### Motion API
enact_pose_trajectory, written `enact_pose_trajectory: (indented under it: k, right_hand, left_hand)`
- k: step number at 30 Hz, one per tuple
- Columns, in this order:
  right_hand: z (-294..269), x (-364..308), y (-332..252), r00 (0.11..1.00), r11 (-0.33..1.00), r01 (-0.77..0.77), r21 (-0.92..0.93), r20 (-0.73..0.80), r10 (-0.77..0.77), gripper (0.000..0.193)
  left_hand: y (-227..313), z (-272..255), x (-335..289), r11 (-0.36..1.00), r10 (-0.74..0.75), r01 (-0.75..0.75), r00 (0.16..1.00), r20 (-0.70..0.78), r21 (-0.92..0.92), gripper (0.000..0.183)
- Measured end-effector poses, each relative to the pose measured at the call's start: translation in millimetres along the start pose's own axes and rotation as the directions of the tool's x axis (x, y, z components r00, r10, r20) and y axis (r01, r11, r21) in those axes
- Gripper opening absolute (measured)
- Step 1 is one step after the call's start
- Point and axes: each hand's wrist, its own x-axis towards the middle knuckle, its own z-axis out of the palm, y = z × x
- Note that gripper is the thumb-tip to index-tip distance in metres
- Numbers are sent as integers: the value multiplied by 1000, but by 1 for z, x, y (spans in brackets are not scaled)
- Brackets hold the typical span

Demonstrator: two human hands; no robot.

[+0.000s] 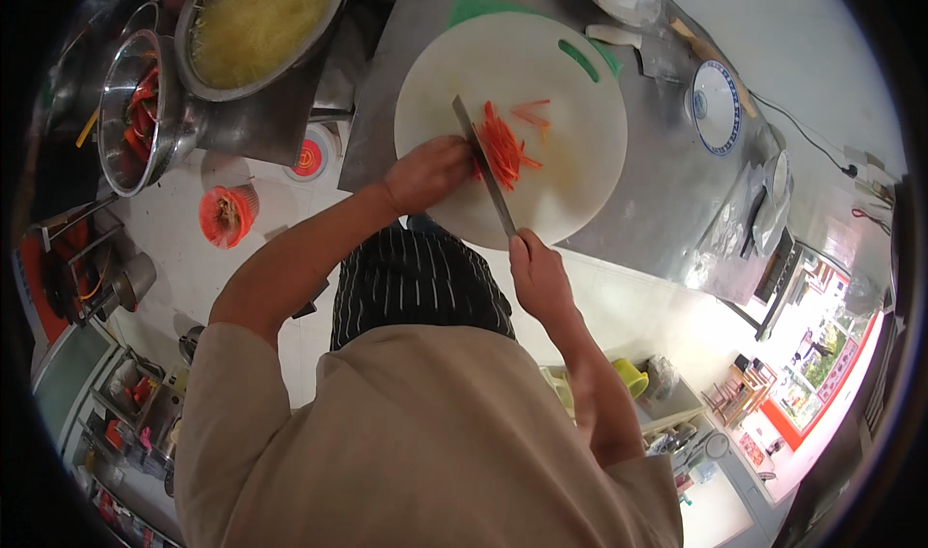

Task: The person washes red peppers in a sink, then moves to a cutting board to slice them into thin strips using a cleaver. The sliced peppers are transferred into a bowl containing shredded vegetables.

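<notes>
Cutting's prob. partway: a heap of thin red strips [502, 147] lies cut approx. mid-chopping board [435, 79], w/ a few loose strips [531, 113] nearby; amt left uncut is hidden. Knife [491, 176] is over the board, L of centre, long axis diagonal, tip to the board's far-L edge, handle to its near edge. R hand [539, 275] grips the handle; L hand [433, 173] is curled beside the blade, can't tell if holding anything.
</notes>
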Motion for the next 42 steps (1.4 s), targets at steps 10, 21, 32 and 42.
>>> enact_pose_trajectory:
  k: [10, 21, 32, 42]
  right_hand:
    - [3, 0, 0, 996, 996, 81, 44, -39, -80, 37]
    - [7, 1, 5, 933, 935, 345, 86, -134, -332, 32]
    - [6, 6, 4, 959, 949, 269, 163, -141, -247, 36]
    - [6, 17, 4, 982, 966, 181, 185, -84, -168, 40]
  left_hand:
    - [-1, -1, 1, 1000, 24, -24, 1000, -8, -17, 28]
    - [-3, -1, -1, 999, 24, -23, 1000, 12, -27, 26]
    - [-7, 1, -2, 998, 40, -40, 999, 5, -47, 24]
    - [-10, -1, -2, 998, 48, -44, 994, 95, -41, 28]
